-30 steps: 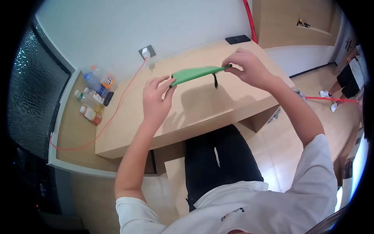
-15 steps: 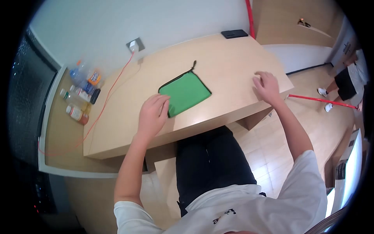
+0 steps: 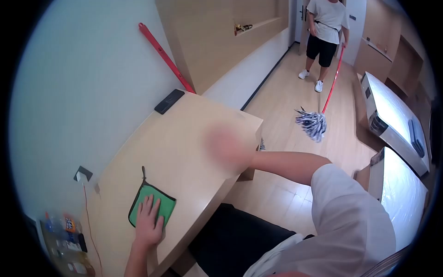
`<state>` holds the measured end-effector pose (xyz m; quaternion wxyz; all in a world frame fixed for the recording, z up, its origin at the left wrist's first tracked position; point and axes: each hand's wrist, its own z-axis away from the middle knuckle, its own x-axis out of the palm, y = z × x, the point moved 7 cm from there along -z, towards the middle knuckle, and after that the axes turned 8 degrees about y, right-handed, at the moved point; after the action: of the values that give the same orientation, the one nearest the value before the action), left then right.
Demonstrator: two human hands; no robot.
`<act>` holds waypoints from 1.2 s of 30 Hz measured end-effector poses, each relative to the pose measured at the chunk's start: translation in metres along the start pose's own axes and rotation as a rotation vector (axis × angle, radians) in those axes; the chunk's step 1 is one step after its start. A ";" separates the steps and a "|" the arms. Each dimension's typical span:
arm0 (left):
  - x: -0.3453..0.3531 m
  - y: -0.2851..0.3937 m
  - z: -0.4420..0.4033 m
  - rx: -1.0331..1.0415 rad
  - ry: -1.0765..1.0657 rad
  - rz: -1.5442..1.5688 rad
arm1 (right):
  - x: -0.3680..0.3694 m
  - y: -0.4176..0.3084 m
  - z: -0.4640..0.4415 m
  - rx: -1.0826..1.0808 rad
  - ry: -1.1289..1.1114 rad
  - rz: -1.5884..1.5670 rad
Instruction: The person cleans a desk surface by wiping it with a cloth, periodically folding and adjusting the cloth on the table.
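A flat green pouch (image 3: 166,206) with black edging and a short black strap lies on the wooden desk (image 3: 184,152); it looks like a zip pouch. My left hand (image 3: 150,221) rests flat on it, fingers stretched out and somewhat spread, covering its middle. Over the right part of the desk is my right hand (image 3: 228,147), so blurred that its fingers cannot be made out. I see nothing clear in it.
A black phone-like device (image 3: 169,101) lies at the desk's back edge, near a red pole (image 3: 166,57). Bottles (image 3: 69,244) and a red cable (image 3: 87,226) are at left. Another person (image 3: 326,27) holds a mop (image 3: 312,123). Plastic-wrapped mattresses (image 3: 401,198) are at right.
The view has swung to the right, bringing the person and mop fully in. My left hand has moved from the pouch's edge onto its middle, fingers now spread. My right hand has become blurred.
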<state>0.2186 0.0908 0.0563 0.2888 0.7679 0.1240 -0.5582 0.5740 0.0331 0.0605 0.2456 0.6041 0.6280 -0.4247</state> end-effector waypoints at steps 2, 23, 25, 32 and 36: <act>0.002 -0.009 -0.005 -0.014 -0.022 -0.063 | -0.009 0.002 -0.008 -0.012 -0.005 -0.002; -0.036 -0.202 -0.032 -0.923 0.055 -0.453 | -0.003 0.008 -0.001 0.037 -0.012 -0.080; -0.023 -0.175 -0.015 -0.849 0.053 -0.432 | -0.004 0.008 -0.001 0.048 -0.027 -0.082; -0.011 -0.083 0.101 -0.680 0.046 -0.328 | 0.001 0.005 0.002 0.038 -0.099 -0.002; -0.016 -0.053 0.162 -0.687 0.005 -0.302 | -0.001 0.006 0.001 0.030 -0.091 -0.010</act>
<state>0.0586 0.0413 0.0204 0.4436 0.6008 0.4166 -0.5183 0.5799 0.0315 0.0597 0.2627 0.5845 0.6128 -0.4623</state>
